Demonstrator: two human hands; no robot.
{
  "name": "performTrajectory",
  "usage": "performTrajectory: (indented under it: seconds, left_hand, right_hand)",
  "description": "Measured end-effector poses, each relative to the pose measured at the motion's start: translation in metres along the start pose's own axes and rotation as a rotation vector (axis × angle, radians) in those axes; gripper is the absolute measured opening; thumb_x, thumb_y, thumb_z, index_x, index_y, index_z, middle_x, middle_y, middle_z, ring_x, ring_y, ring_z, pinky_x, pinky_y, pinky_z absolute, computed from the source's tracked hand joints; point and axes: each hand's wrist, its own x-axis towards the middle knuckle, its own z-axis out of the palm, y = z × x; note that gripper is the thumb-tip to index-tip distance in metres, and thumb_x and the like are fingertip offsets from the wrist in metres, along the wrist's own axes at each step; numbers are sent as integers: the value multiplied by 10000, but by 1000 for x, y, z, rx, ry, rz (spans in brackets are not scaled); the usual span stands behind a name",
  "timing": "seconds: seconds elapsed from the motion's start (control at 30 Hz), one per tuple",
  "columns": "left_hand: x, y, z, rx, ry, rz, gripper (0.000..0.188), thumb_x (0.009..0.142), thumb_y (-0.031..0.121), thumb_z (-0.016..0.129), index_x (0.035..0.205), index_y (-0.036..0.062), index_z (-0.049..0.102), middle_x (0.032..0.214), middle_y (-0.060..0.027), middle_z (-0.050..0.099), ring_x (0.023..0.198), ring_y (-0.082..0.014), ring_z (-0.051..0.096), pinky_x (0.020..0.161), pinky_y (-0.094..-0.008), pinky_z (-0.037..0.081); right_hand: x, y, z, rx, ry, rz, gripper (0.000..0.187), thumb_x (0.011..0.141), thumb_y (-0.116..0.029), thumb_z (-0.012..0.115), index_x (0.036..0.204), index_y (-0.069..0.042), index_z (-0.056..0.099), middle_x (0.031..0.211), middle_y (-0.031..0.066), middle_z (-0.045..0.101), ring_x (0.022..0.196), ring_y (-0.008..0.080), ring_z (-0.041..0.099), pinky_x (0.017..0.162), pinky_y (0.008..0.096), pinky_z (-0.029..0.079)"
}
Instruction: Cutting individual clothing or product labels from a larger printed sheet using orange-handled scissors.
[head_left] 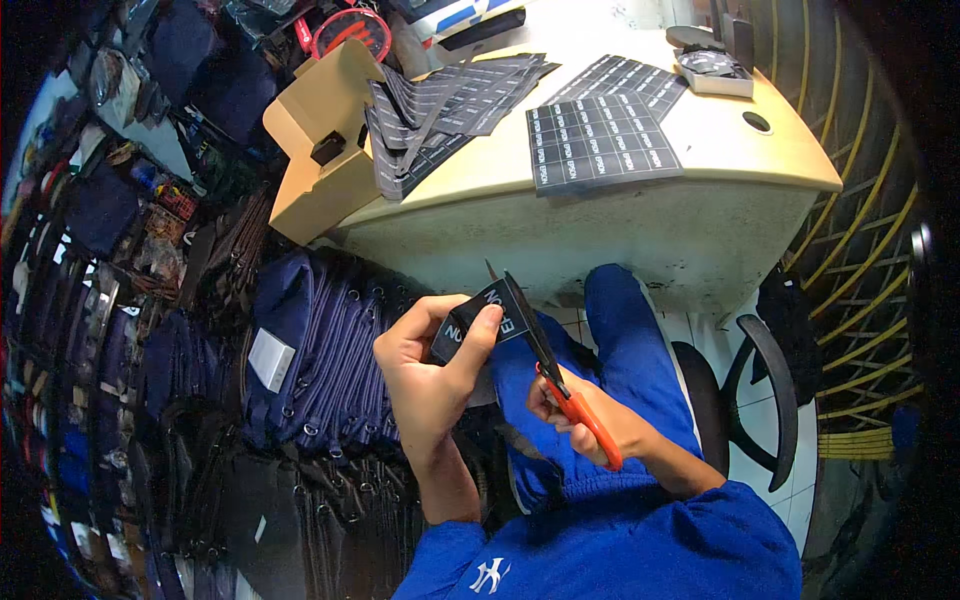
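Between thumb and fingers, my left hand (430, 365) pinches a small black label piece (480, 322) with white lettering. A pair of scissors (583, 418) with orange handles and dark blades is in my right hand (610, 415), fingers wrapped round the handles. The blades point up and away from me, spread apart. One runs along the right edge of the label piece; the other tip shows past its far side. Whether the blades are cutting into it, I cannot tell. Both hands are above my lap, short of the desk.
Black printed label sheets (600, 145) lie on the pale desk (720, 140), with cut strips (440, 110) piled to their left. An open cardboard box (320, 180) stands at the desk's left end. Dark blue bags (330, 360) are stacked at left; a chair armrest (770, 400) is at right.
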Motion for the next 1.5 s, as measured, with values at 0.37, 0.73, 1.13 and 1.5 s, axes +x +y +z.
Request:
performTrajectory:
  seconds: [0.37, 0.73, 1.13, 1.5]
  left_hand:
    - [-1, 3, 6, 30, 8, 8, 116, 756, 33, 708, 821, -26, 632, 700, -15, 630, 616, -22, 533, 553, -160, 405]
    - [-2, 4, 10, 53, 18, 22, 107, 753, 17, 703, 813, -31, 628, 707, -13, 629, 618, -24, 528, 556, -163, 402]
    - [-2, 2, 8, 62, 27, 31, 119, 750, 27, 707, 819, -27, 626, 714, -15, 631, 629, -25, 534, 568, -163, 408]
    - [-2, 2, 6, 63, 36, 41, 131, 750, 41, 716, 816, -27, 625, 702, -3, 621, 621, -20, 524, 562, -158, 399]
  right_hand:
    - [-1, 4, -2, 26, 19, -22, 775, 729, -777, 424, 923, -26, 416, 780, 77, 434, 688, 176, 430, 612, 311, 389]
    - [-5, 4, -5, 61, 27, 16, 714, 756, -729, 451, 924, -36, 413, 766, 55, 430, 653, 147, 433, 561, 296, 391]
    - [-5, 12, -3, 72, 25, 20, 423, 926, -470, 405, 851, -54, 415, 650, 22, 394, 583, 129, 385, 520, 301, 361]
    - [-5, 11, -4, 68, 22, 31, 428, 923, -469, 433, 835, -51, 415, 620, 26, 371, 556, 135, 366, 499, 307, 338]
